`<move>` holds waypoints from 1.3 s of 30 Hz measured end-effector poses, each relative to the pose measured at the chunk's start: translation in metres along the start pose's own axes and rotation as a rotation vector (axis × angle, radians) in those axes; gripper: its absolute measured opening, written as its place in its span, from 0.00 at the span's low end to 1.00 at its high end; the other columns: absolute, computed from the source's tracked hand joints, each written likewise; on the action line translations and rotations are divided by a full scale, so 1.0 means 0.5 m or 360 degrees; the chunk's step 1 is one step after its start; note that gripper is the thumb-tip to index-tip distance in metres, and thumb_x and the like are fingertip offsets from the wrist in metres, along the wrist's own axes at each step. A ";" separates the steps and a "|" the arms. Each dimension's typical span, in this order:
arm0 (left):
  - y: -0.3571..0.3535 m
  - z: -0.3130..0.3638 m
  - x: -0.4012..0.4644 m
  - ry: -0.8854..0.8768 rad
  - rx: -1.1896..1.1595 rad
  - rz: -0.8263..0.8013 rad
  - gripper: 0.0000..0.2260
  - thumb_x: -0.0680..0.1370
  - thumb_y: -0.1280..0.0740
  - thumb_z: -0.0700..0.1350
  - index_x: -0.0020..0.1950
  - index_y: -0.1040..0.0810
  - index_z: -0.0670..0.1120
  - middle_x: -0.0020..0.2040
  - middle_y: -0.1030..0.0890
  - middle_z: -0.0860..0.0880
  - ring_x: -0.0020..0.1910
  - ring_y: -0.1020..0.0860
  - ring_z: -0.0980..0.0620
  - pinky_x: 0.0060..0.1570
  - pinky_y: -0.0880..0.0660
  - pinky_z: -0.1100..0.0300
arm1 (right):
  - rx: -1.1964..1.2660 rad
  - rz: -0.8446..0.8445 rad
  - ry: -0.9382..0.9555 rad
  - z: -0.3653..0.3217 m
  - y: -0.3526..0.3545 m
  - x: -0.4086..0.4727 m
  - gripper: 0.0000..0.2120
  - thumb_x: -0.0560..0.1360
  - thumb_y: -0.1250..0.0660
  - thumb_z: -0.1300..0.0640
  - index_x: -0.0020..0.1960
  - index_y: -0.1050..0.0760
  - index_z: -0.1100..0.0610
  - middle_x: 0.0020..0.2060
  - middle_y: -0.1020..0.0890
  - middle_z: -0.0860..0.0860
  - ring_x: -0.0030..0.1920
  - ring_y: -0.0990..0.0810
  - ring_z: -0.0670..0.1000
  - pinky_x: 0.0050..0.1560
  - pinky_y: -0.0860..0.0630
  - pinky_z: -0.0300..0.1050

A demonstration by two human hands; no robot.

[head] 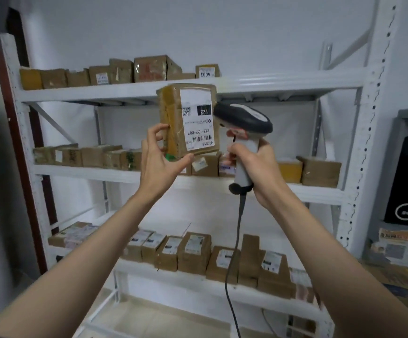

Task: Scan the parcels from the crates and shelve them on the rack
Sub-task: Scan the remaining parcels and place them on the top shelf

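Left grip first: my left hand (159, 164) pinches the parcel (188, 120) from below, thumb under its bottom edge and fingers on its left side, holding it upright in the air in front of the rack (295, 82), level with the gap between the top and second shelves. My right hand (259, 172) is wrapped tight round the handle of the scanner (243, 123), its head just beside the parcel's white label (199, 123), cable trailing down. I can't make out a beam on the barcode, so I'd call this one mid-scan at best, not yet shelved. Progress looks healthy: brown boxes (193, 252) line the lower shelf, more sit along the middle shelf, and a row runs across the left half of the top one. The right half of that top shelf shows bare white board, so there's room. The crates are out of view, so I can't tell how many parcels remain.
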State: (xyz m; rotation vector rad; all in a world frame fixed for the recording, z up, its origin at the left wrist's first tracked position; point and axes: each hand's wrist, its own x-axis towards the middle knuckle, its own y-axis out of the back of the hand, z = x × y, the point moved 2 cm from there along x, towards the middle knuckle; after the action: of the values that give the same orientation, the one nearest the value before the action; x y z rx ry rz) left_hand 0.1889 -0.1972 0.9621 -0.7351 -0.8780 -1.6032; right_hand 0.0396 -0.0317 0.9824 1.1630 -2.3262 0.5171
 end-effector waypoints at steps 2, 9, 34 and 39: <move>-0.017 0.012 0.053 0.0030 -0.0079 -0.0036 0.36 0.68 0.21 0.55 0.69 0.38 0.62 0.68 0.29 0.48 0.64 0.25 0.48 0.62 0.24 0.43 | 0.0015 0.0063 0.0037 -0.022 0.000 0.046 0.11 0.76 0.29 0.62 0.58 0.22 0.57 0.47 0.13 0.50 0.48 0.14 0.50 0.58 0.18 0.53; -0.089 0.049 0.222 -0.0078 -0.0219 -0.0171 0.35 0.70 0.20 0.50 0.68 0.39 0.59 0.66 0.26 0.49 0.61 0.25 0.53 0.59 0.26 0.56 | 0.0007 0.0154 0.0131 -0.067 0.017 0.190 0.04 0.75 0.28 0.62 0.48 0.22 0.60 0.44 0.13 0.51 0.51 0.15 0.51 0.62 0.20 0.57; -0.310 0.018 0.692 0.0237 -0.0744 -0.0682 0.29 0.71 0.25 0.56 0.65 0.36 0.54 0.55 0.18 0.47 0.44 0.15 0.53 0.39 0.19 0.58 | -0.0096 0.0157 0.0273 -0.091 0.066 0.576 0.08 0.78 0.29 0.56 0.57 0.20 0.55 0.55 0.14 0.51 0.58 0.16 0.51 0.65 0.21 0.51; -0.344 0.007 0.740 0.0349 -0.0552 -0.0750 0.30 0.71 0.27 0.59 0.67 0.34 0.51 0.51 0.20 0.46 0.39 0.19 0.52 0.34 0.20 0.59 | -0.0120 0.0038 0.0193 -0.077 0.086 0.617 0.10 0.79 0.29 0.56 0.59 0.20 0.56 0.54 0.13 0.52 0.48 0.15 0.47 0.56 0.19 0.47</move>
State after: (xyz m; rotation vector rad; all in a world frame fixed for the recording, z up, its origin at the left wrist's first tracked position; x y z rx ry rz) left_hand -0.0522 -0.3667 1.2443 -0.5964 -0.6458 -2.2482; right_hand -0.1459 -0.1820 1.1857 1.0414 -2.2385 0.4905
